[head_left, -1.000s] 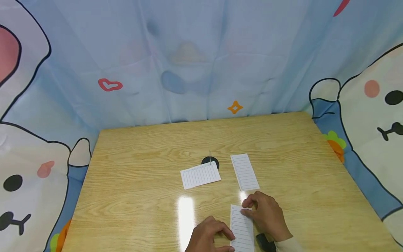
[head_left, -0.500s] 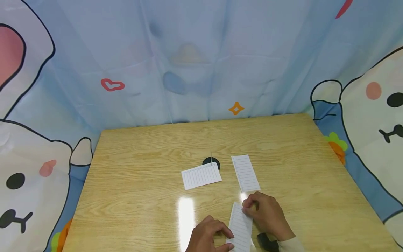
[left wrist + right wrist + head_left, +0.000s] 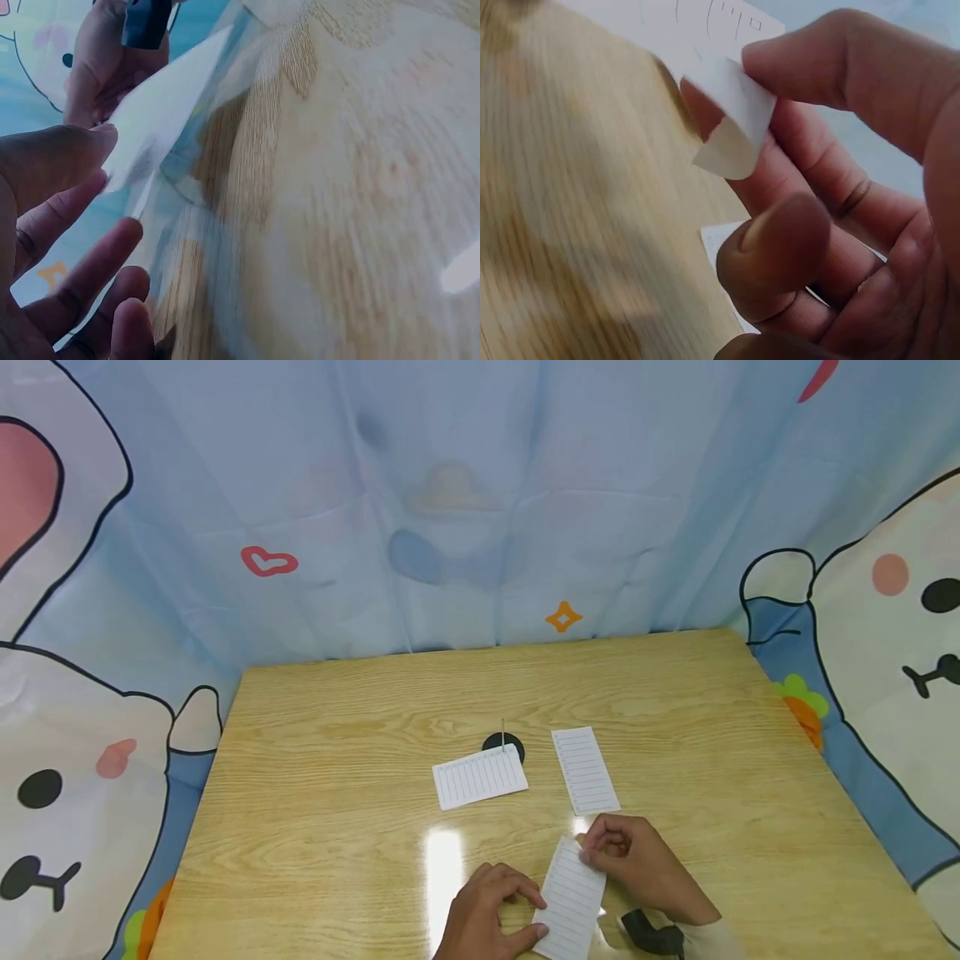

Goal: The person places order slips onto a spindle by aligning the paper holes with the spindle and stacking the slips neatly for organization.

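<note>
Both hands hold a lined white paper slip above the front of the table. My left hand pinches its left edge between thumb and index finger, the other fingers spread apart in the left wrist view. My right hand pinches the top right corner; in the right wrist view that paper corner is bent over between thumb and fingers. A second lined slip lies flat beyond the right hand. Another lined slip lies at a slant over a black round base, whose thin upright spike rises at the slip's upper right corner.
The wooden table reaches back to a blue cartoon-print curtain. Light glares on the tabletop left of the hands. A black wrist device sits at the right wrist.
The held slip has turned clockwise, its lower end swinging left and its top shifting right. Both hands keep hold of it, the right wrist moving slightly right. The other slips stay in place.
</note>
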A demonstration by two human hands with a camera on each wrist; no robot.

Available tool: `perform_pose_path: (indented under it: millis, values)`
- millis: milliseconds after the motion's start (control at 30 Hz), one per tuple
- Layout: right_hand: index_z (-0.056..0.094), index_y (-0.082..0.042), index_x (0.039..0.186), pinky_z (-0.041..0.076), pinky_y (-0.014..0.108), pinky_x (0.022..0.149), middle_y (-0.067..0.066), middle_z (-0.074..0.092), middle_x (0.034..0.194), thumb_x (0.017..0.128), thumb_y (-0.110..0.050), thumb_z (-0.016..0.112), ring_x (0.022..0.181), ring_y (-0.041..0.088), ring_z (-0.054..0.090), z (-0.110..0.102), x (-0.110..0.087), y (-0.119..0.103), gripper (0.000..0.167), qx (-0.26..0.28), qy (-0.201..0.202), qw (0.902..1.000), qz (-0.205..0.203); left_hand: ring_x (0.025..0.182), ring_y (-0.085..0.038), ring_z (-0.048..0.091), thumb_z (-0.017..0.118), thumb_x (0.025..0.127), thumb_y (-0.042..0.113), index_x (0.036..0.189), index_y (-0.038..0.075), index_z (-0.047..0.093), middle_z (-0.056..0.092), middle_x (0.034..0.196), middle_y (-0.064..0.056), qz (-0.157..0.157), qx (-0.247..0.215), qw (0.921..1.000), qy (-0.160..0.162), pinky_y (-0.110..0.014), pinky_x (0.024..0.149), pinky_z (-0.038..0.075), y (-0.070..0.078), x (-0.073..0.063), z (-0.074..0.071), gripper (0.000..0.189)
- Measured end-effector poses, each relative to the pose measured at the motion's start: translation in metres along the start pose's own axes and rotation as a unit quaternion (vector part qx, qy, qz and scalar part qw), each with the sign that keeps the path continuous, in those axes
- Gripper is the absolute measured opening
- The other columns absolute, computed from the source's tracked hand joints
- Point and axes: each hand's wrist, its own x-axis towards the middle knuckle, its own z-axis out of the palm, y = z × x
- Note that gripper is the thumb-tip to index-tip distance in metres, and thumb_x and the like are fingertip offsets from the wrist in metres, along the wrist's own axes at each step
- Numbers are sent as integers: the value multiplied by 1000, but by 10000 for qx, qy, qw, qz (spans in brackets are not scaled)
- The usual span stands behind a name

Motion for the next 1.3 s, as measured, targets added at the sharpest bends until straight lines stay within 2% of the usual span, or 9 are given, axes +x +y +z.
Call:
perform_pose_path:
  millis: [100,233,400,633,767,933,1033,1133,1300]
  values:
    - [70,-6,93,57,26,64,7,72,90,96,-3,74,73,5,68,-1,-1,-3,6,248,30,9997,8,86,6,52,90,84,25,98,30,78,71,97,18,-100,-237,9996,-68,-16,72,47,1,1,0,19]
    - [69,-5,93,56,26,64,8,71,90,96,-7,76,72,6,67,-1,-2,-7,8,355,164,9991,150,75,7,48,89,86,18,96,26,80,69,85,12,38,-421,9991,-33,-14,59,43,1,1,0,16]
    - [68,0,97,56,26,64,5,70,89,94,-5,78,72,7,67,-1,-3,-7,11,521,287,9979,243,75,9,51,86,89,16,94,24,79,68,81,11,293,-489,9981,233,-14,62,46,-1,0,1,12]
    - [66,2,105,55,25,64,3,69,90,91,-2,79,74,9,68,-3,-3,-5,19,738,306,9964,271,71,10,51,81,95,16,96,20,78,69,80,6,319,-846,9943,558,-16,57,50,-6,1,-2,5]
    - [65,4,110,55,25,63,3,71,88,93,-1,77,73,8,68,-3,-3,-3,21,834,125,9964,-14,69,11,52,80,96,18,97,16,77,74,83,3,375,-940,9932,576,-16,57,50,-7,2,-6,4]
    - [67,4,115,56,26,62,6,75,84,96,-4,76,71,5,69,0,-4,-2,23,704,-45,9971,-275,67,12,49,82,93,17,96,19,77,75,82,3,437,-952,9931,519,-14,55,47,-5,3,-12,6]
    - [68,4,115,57,26,62,9,76,84,97,-5,76,72,6,70,1,-4,-2,22,572,-47,9977,-365,67,12,47,83,92,16,95,20,77,74,81,4,505,-837,9934,592,-14,55,45,-4,4,-14,8]
    - [69,1,109,57,26,64,7,76,84,97,-7,77,72,6,71,1,-4,-2,16,457,163,9985,-264,68,10,48,81,94,20,96,21,77,74,82,6,362,-790,9939,684,-15,56,46,-4,4,-15,5]
    - [71,-3,100,56,25,66,1,76,87,97,-13,78,73,6,69,-1,-5,-5,13,389,605,9974,89,73,5,55,80,96,28,102,25,76,71,88,6,-294,-1122,9910,674,-19,59,51,-3,3,-16,7]
